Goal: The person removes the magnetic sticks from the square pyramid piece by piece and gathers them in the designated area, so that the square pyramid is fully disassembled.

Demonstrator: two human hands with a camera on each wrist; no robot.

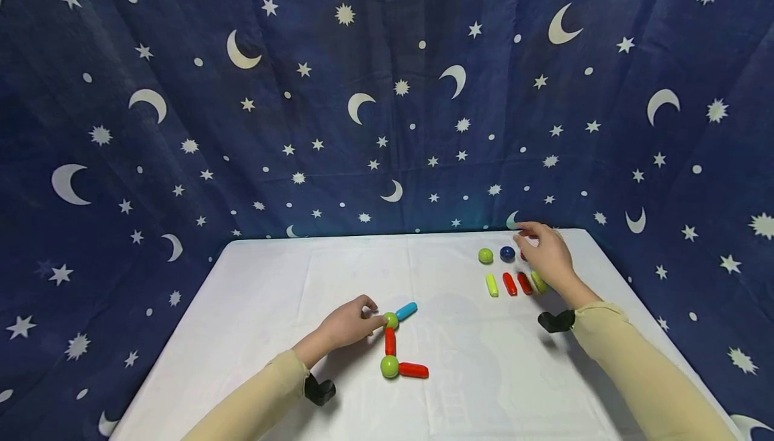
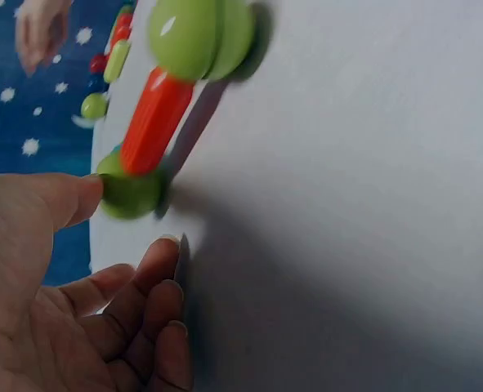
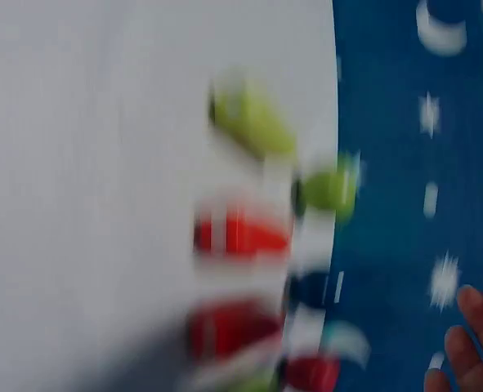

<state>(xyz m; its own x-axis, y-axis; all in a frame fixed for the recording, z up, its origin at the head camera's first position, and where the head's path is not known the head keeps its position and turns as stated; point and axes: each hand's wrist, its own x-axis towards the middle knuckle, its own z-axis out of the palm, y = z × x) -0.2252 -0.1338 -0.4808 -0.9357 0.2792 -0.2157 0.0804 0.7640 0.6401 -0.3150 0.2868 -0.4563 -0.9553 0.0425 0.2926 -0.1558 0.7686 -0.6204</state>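
Note:
A joined toy figure lies on the white table: a far green ball (image 1: 391, 321) with a blue stick (image 1: 407, 310), a red stick (image 1: 390, 342) leading to a near green ball (image 1: 390, 366), and another red stick (image 1: 414, 370) pointing right. At the far ball, my left hand (image 1: 353, 322) has its thumb (image 2: 82, 198) against the ball's side, while the other fingers hang loosely bent beside it. Far right, my right hand (image 1: 549, 257) hovers over loose pieces, fingers extended and holding nothing. It partly hides a red ball (image 1: 523, 254); a blue ball (image 1: 507, 253) is next to that.
Left of the blue ball is a loose green ball (image 1: 486, 255). In front lie a yellow-green stick (image 1: 492, 285), a red stick (image 1: 510, 284), a darker red stick (image 1: 524, 283) and another yellow-green stick (image 1: 538, 282). A starry blue curtain (image 1: 363, 138) hangs behind the table (image 1: 272, 273).

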